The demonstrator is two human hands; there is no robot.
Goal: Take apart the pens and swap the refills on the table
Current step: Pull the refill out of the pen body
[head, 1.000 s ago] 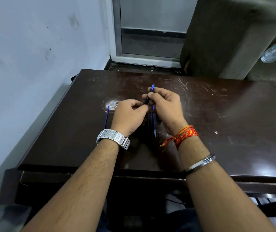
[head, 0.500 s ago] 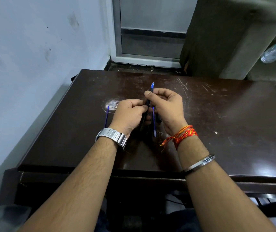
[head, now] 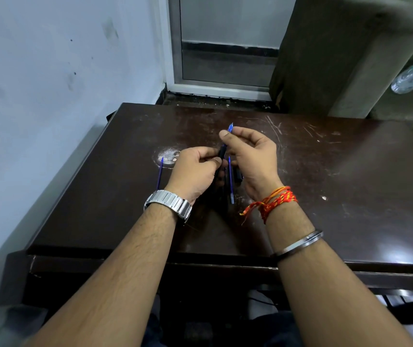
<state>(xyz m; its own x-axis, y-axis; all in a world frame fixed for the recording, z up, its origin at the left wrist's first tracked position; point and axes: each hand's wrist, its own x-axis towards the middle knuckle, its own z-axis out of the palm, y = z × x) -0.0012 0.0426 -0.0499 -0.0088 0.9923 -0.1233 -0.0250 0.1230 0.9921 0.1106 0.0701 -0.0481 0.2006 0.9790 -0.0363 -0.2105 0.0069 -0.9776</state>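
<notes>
A person sits at a dark, scratched wooden surface, seen from a camera on their head looking down at both bare forearms. The hands meet just above the middle of the surface, toward its far edge.

The left hand, with a metal watch at the wrist, is curled closed around the lower end of a dark pen barrel. The right hand, with red and orange threads at the wrist, is partly open: thumb and forefinger pinch the upper end of a blue refill, whose tip pokes out above the fingers, while the other fingers hang loose. The refill appears to run down into the barrel, so the person is probably sliding it in or out; which one cannot be told.

Two more refills lie on the surface. One blue refill lies toward the left edge, just left of the left hand, beside a pale worn patch. Another blue refill lies between the two wrists, pointing toward the near edge. A short dark piece, perhaps a cap or barrel section, lies just beside it, partly hidden by the right hand.

Risks from here: the thin refill could bend if pushed at an angle to the barrel. The loose refills look alike, so they could be mixed up. A wrist could nudge the refill between them and roll it toward the near edge.
</notes>
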